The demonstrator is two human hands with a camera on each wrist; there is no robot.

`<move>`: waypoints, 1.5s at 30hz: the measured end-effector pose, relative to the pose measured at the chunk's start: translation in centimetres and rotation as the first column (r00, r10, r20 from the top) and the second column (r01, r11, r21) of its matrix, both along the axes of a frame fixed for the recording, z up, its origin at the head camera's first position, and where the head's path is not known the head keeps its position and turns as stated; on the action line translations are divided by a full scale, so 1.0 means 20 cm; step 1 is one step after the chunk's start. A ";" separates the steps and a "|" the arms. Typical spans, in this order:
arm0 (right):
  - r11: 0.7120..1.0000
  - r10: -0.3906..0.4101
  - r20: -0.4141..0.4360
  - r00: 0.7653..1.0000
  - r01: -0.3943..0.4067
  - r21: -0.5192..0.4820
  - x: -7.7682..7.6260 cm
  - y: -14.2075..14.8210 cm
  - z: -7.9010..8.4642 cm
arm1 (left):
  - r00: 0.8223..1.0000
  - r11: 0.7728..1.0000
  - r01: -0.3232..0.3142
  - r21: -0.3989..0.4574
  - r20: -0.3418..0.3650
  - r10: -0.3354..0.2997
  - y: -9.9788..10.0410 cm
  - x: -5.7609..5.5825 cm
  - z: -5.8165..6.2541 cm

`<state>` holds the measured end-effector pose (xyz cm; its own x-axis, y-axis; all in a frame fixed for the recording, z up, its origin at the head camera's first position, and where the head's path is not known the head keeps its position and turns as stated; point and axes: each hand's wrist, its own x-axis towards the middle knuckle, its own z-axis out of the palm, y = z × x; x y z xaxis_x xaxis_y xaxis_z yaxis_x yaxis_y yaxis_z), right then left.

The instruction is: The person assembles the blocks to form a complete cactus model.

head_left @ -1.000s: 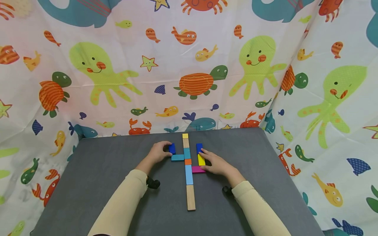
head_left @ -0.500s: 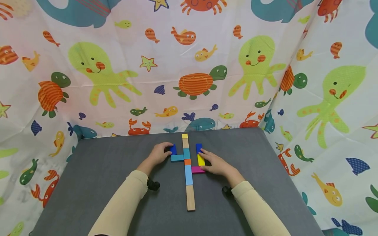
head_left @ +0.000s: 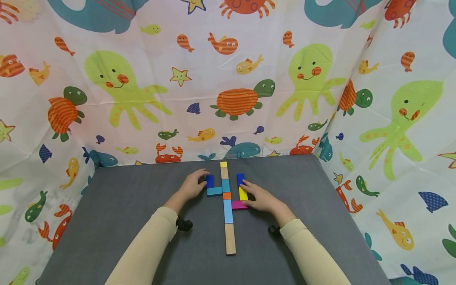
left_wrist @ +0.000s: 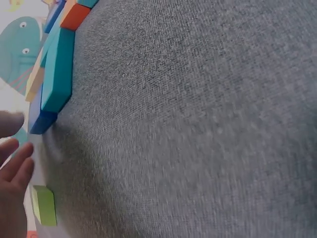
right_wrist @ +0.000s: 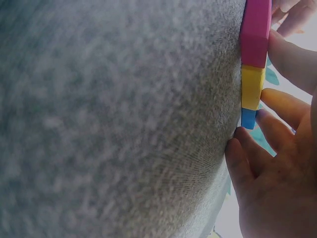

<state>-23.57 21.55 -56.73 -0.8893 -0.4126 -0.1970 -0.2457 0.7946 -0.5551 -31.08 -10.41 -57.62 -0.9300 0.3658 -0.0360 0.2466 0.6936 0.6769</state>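
My left hand (head_left: 192, 185) is beside a dark blue block (head_left: 209, 181), its relaxed fingers curving along that block's left side. In the left wrist view, the thumb and fingertips (left_wrist: 25, 166) are a little apart, next to the dark blue block's end. That block stands at the outer end of a teal crosswise block (head_left: 214, 191). My right hand (head_left: 264, 200) lies with spread, relaxed fingers against a yellow block (head_left: 243, 193) and a blue block (head_left: 240, 179) in line beyond it. Its thumb is at the magenta block (head_left: 239, 205).
A straight column of blocks runs between the hands, from a yellow-topped end (head_left: 223, 164) through an orange block (head_left: 227, 195) to a long plain wood block (head_left: 230, 238). A green block (left_wrist: 44, 206) shows past the left hand. The grey table (head_left: 124, 221) meets a printed curtain (head_left: 199, 91).
The dark blue block has slid slightly right and nearer. My left fingers have loosened from it. The right hand and the other blocks stay as they were.
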 end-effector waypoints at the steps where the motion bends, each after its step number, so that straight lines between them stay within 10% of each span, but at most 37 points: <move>1: 1.000 -0.002 -0.001 1.000 0.002 0.000 0.00 0.00 0.00 | 1.000 1.000 -0.008 0.009 -0.025 0.008 -0.01 0.00 0.01; 10: 1.000 -0.010 0.010 1.000 0.010 0.003 0.01 0.01 0.00 | 0.983 0.983 -0.179 -0.026 -0.053 0.178 -0.17 0.02 0.00; 18: 1.000 -0.023 0.011 1.000 0.023 0.014 0.01 0.03 -0.02 | 0.991 0.990 -0.133 -0.041 -0.003 0.133 -0.23 0.02 -0.02; 45: 1.000 0.000 -0.001 1.000 0.000 0.015 0.00 0.01 -0.02 | 0.961 0.963 -0.270 0.018 -0.054 0.271 0.16 -0.12 -0.01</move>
